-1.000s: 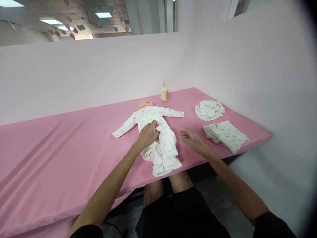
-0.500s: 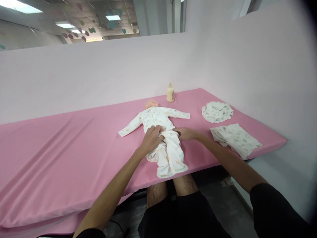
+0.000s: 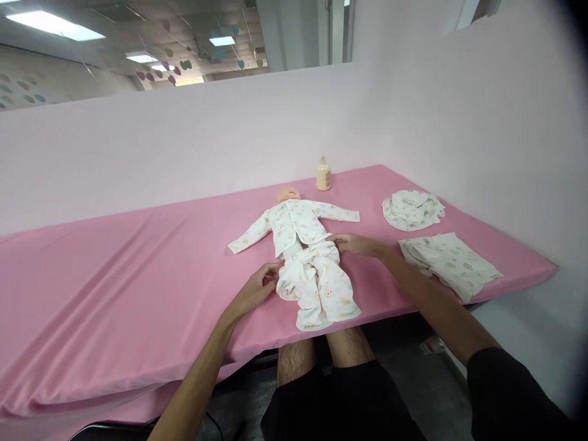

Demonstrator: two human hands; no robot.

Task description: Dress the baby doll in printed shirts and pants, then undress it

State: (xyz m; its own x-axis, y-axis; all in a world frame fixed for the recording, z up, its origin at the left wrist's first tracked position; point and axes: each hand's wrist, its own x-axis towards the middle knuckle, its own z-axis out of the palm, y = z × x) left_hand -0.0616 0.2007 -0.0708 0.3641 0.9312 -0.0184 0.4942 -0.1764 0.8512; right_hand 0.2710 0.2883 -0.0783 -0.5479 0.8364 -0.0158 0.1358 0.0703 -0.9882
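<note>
A baby doll [image 3: 288, 194] lies on its back, its head away from me. It wears a white patterned baby shirt [image 3: 301, 214] with the sleeves spread wide and the lower front parted. Bunched white baby pants [image 3: 337, 288] cover its lower body, with the legs toward the near edge. My left hand [image 3: 258, 288] is at the left side of the waistband, thumb and fingers curled together on the cloth. On the opposite side, my right hand [image 3: 353, 243] pinches the waistband just under the shirt hem. The fingertips of both hands are partly hidden by fabric.
A pink sheet [image 3: 138, 294] covers the table. Behind the doll stands a pale yellow pump bottle [image 3: 323, 176]. To the right lie a crumpled patterned cloth [image 3: 413, 210] and a folded patterned cloth [image 3: 454, 260]. White walls [image 3: 206, 141] border the back and right.
My left hand has moved from the front middle of the waistband to its left side. The shirt's lower front now lies parted. My right hand stays at the right side.
</note>
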